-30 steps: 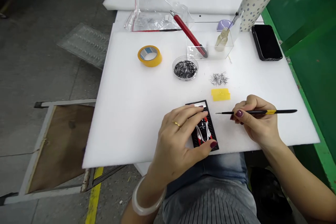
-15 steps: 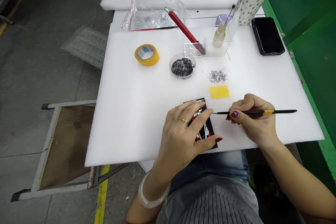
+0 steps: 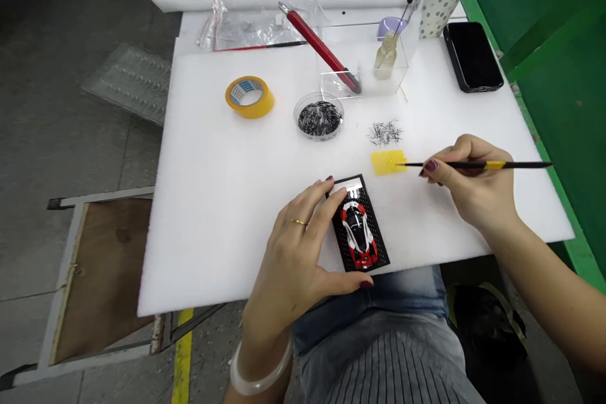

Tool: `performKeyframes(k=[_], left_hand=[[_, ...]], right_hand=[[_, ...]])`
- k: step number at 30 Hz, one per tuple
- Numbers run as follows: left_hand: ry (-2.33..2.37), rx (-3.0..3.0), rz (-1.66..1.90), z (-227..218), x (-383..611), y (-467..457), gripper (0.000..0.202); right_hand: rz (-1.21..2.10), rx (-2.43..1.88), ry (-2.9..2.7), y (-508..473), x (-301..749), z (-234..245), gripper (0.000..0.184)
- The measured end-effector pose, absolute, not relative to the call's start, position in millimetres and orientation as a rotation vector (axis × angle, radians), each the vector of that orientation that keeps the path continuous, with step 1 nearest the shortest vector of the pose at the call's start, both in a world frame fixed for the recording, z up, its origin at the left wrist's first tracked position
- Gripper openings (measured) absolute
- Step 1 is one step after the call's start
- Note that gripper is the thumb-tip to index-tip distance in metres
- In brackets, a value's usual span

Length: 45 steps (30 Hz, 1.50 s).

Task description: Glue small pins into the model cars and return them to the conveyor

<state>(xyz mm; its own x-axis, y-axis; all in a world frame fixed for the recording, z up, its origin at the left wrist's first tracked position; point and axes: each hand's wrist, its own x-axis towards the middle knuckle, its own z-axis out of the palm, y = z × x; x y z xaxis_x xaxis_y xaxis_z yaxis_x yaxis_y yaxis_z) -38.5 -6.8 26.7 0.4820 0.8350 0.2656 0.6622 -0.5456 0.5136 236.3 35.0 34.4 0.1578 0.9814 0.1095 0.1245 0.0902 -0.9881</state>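
A: In the head view, what had just changed?

B: The right hand (image 3: 473, 186) had carried its brush (image 3: 521, 165) farther off. A moment earlier the tip was by the left hand's fingertips; now it stood over the right part of the yellow strip (image 3: 382, 163).

A: Touching it?

B: I couldn't tell. The right thumb and fingers were clamped on the handle, though.

A: And the left hand (image 3: 298, 243)?

B: It had drawn off to the left, so the toy car (image 3: 358, 233) showed whole instead of half covered. The car sat on its black base (image 3: 372, 224), at the near side of the white surface (image 3: 203, 202).

A: Was that hand gripping?

B: Its thumb and fingers were apart, around the base's left side, the index fingertip over the far end. Whether they pressed, I couldn't tell.

A: What did that mean for the work?

B: As I judged it, attention had passed from the car to the strip, near the loose black bits (image 3: 385, 133), while the left hand minded the base.
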Motion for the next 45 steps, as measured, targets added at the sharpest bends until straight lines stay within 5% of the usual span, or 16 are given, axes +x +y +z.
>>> performKeyframes(k=[11, 45], left_hand=[[1.252, 2.609, 0.408, 20, -39, -5, 0.136], [1.268, 1.982, 1.053, 23, -13, -18, 0.087]], right_hand=[[0.855, -1.382, -1.236, 47, 231, 29, 0.034], [1.004, -0.874, -1.113, 6, 170, 47, 0.02]])
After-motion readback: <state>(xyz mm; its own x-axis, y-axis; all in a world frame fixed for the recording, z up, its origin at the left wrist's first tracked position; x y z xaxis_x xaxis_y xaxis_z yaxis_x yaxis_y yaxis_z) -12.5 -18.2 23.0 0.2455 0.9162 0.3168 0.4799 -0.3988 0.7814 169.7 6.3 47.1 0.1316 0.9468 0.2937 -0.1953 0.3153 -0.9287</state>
